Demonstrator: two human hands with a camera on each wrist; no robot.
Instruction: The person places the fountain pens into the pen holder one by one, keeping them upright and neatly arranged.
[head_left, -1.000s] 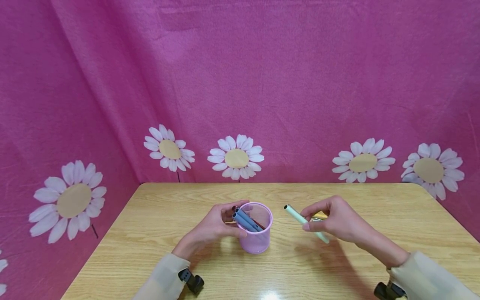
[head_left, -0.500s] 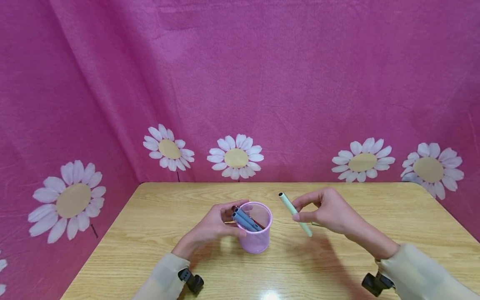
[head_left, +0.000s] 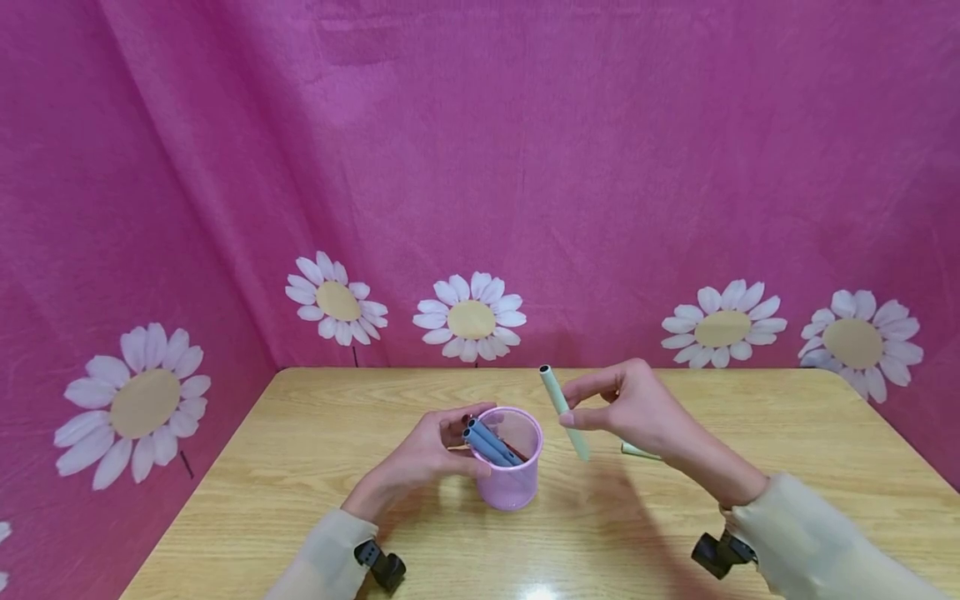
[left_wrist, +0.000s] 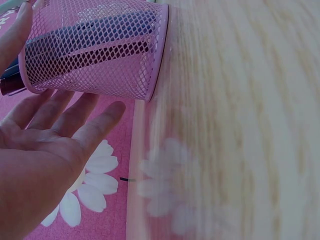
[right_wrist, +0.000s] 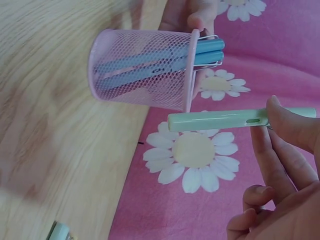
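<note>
A pink mesh pen cup (head_left: 510,489) stands upright on the wooden table. Two blue pens (right_wrist: 210,51) and a dark red one (left_wrist: 12,84) lean inside it. My left hand (head_left: 426,450) holds the cup's left side, thumb in front and fingers behind. To the right of the cup, my right hand (head_left: 641,410) pinches a light green pen (right_wrist: 215,120) between thumb and fingers. That pen is raised off the table and tilted, its dark-ended tip up, apart from the cup.
Another light green pen (head_left: 637,451) lies on the table (head_left: 360,392), partly hidden under my right wrist. Behind the table's far edge hangs a magenta cloth (head_left: 570,208) with white daisies. Each wrist carries a small black camera (head_left: 720,554).
My right hand has moved left and slightly up with the green pen, closer to the cup, and the pen has turned more upright. The left hand and cup have stayed in place.
</note>
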